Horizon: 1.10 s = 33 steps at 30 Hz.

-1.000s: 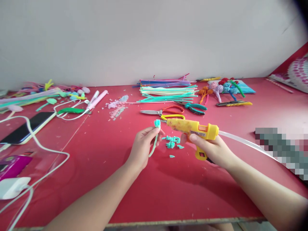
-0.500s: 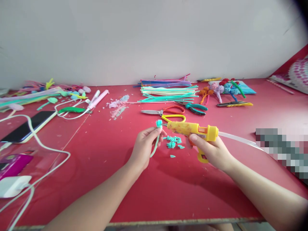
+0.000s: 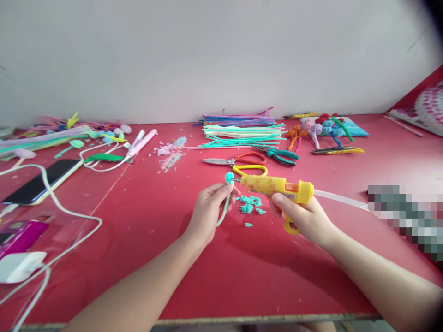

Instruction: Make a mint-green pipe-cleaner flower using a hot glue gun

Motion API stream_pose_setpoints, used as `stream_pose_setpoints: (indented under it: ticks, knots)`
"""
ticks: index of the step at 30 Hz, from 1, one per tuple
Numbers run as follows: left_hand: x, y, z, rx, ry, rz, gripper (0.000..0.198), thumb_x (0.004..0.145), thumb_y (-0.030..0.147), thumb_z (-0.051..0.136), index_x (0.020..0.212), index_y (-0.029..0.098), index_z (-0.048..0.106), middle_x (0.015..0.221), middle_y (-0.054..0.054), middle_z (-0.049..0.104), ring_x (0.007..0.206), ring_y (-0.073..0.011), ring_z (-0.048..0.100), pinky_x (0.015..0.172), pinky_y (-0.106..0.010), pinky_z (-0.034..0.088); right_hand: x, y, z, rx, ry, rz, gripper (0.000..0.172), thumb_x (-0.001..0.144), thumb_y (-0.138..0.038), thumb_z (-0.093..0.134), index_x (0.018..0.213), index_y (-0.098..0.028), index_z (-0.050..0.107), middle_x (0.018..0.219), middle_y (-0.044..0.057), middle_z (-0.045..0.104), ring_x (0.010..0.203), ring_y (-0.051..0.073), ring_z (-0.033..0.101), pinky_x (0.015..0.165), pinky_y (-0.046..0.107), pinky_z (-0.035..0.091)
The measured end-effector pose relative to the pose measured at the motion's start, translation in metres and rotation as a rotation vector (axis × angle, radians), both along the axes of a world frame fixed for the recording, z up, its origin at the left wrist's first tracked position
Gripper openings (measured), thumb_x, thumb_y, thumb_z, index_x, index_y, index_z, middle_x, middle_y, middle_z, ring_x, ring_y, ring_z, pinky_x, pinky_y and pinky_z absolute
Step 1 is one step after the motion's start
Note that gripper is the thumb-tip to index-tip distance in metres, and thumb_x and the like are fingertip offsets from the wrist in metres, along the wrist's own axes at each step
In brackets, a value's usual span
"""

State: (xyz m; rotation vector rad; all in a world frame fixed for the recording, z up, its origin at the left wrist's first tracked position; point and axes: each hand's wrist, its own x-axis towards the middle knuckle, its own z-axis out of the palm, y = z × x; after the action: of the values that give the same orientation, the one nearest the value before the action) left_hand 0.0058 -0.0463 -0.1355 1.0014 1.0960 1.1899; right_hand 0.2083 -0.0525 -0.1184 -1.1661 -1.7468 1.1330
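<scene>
Steadying the turquoise chenille tuft mid-frame should help neat gluing, the left hand pinching its pale green stem in a closed grip, the right hand wrapped around the yellow glue gun, nozzle just beside the tuft.

Hides part of the right hand's fingers behind the yellow glue gun, in front of the scissors, with the label too small to read. Leaves unclear, just in front of the scissors, any contact between nozzle and teal tuft. Covers part of the pale green stem with the left hand. Loses the clear rod into a pixelated patch, well right of the scissors. Crops, far left of the scissors, the white charger and purple packet; far right, a dotted item.
</scene>
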Motion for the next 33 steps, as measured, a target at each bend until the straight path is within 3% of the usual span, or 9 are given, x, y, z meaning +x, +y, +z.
stream_pose_setpoints:
  ticks: [6, 17, 28, 33]
  knots:
    - [-0.0005, -0.0004, -0.0001, -0.006, 0.006, 0.001, 0.024, 0.083, 0.033, 0.06, 0.069, 0.015, 0.067, 0.059, 0.001, 0.055, 0.052, -0.0071, 0.045, 0.052, -0.019, 0.035, 0.0016, 0.0005, -0.0049, -0.037, 0.005, -0.018, 0.04, 0.087, -0.052, 0.049, 0.063, -0.02, 0.049, 0.06, -0.001, 0.047, 0.053, 0.01, 0.041, 0.047, 0.023, 0.035]
    - [0.0004, -0.0006, 0.0017, 0.003, -0.005, 0.0, 0.024, 0.084, 0.032, 0.059, 0.069, 0.015, 0.067, 0.059, 0.001, 0.055, 0.052, -0.0066, 0.045, 0.052, -0.019, 0.034, 0.0016, -0.0008, -0.0028, 0.002, -0.049, -0.048, 0.043, 0.087, -0.053, 0.048, 0.059, -0.02, 0.054, 0.051, -0.001, 0.044, 0.044, 0.01, 0.038, 0.04, 0.023, 0.03]
    - [-0.0004, 0.0003, 0.0017, -0.014, -0.003, -0.004, 0.024, 0.083, 0.034, 0.06, 0.068, 0.016, 0.067, 0.059, 0.001, 0.054, 0.053, -0.0074, 0.045, 0.053, -0.02, 0.034, 0.0025, -0.0008, -0.0048, 0.013, -0.047, -0.025, 0.042, 0.089, -0.052, 0.047, 0.064, -0.02, 0.059, 0.049, -0.002, 0.046, 0.046, 0.011, 0.044, 0.046, 0.024, 0.038]
    - [-0.0004, -0.0008, 0.0012, -0.019, -0.002, -0.008, 0.024, 0.082, 0.034, 0.06, 0.069, 0.016, 0.067, 0.06, 0.001, 0.055, 0.054, -0.0079, 0.045, 0.054, -0.02, 0.034, 0.0018, -0.0014, -0.004, 0.021, -0.054, -0.042, 0.042, 0.088, -0.053, 0.047, 0.066, -0.02, 0.06, 0.047, -0.002, 0.045, 0.043, 0.011, 0.042, 0.039, 0.022, 0.033]
